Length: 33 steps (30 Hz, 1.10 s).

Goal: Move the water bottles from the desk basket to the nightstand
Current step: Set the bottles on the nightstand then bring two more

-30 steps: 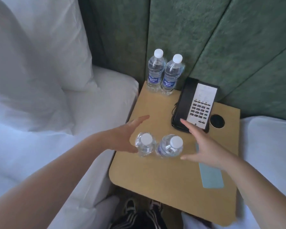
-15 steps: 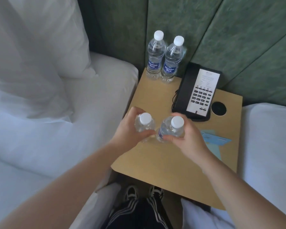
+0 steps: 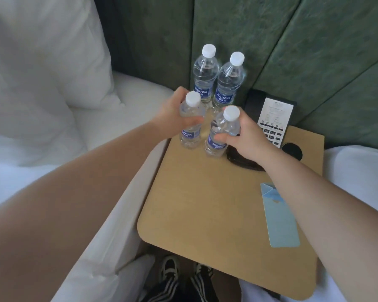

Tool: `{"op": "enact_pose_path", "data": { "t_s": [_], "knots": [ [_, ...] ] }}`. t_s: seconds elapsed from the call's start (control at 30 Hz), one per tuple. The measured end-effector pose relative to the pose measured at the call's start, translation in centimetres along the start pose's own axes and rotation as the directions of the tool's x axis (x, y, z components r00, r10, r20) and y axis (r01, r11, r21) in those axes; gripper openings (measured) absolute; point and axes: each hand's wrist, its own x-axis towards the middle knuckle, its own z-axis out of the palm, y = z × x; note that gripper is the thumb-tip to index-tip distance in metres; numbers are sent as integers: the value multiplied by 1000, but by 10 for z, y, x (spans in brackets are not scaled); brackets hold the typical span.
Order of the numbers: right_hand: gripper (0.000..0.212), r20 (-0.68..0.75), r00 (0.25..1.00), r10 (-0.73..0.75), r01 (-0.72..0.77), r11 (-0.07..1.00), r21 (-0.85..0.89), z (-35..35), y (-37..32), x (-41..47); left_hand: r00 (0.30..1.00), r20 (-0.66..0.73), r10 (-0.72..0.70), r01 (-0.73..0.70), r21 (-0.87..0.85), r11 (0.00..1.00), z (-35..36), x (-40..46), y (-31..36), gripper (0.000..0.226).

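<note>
1. Head view, grips: the left hand [image 3: 172, 114] is wrapped round the upper body of the left small bottle [image 3: 190, 125], thumb across its front below the white cap. The right hand [image 3: 247, 136] clamps the right small bottle [image 3: 222, 131] the same way, fingers curled round its shoulder.
2. Head view, bottles against the telephone [image 3: 268, 125]: both held bottles stand upright, just left of the telephone, close to each other. Their bases are at or just above the nightstand [image 3: 205, 203]; contact cannot be told.
3. Behind them, left of the telephone and against the green padded wall [image 3: 314, 51], 2 taller bottles stand side by side, the rear left bottle [image 3: 205, 77] and the rear right bottle [image 3: 229, 83]. The held pair sits directly in front of these.
4. Near side of the telephone: a black round coaster [image 3: 292, 151] just beside it, and a pale blue card [image 3: 280, 216] lying flat further toward the viewer, partly under the right forearm.
5. Left of the nightstand lies white bedding [image 3: 52, 94].
6. Against the frame 0.5 s ago: the 2 held bottles have gone from the middle of the nightstand, level with the telephone's near end, to its far part next to the rear pair. 1.0 s ago both hands were spread apart beside the bottles, gripping nothing.
</note>
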Motion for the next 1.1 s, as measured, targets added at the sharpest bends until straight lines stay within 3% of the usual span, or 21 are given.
{"op": "enact_pose_path", "data": {
  "t_s": [0.33,0.77,0.87,0.97,1.03,1.1],
  "knots": [
    [74,-49,999,12,-11,1000,28,-13,-13,69,994,-86,-67,63,-43,997,7,47,11,55],
    [63,-415,896,157,-115,986,125,12,-18,64,992,-95,-84,77,-76,994,9,66,15,55],
    [67,-409,893,189,-136,979,155,17,-18,63,990,-120,-76,62,-115,991,11,59,7,76],
    [89,-377,899,222,-145,965,221,18,-15,58,977,-120,-177,145,-235,961,11,50,-4,104],
    [87,-367,904,220,-138,962,235,17,-13,57,958,-113,-264,218,-311,925,11,48,-8,91],
    [73,-363,908,208,-122,961,247,18,-12,56,956,-74,-283,236,-378,895,12,48,-10,60]
  ]
}}
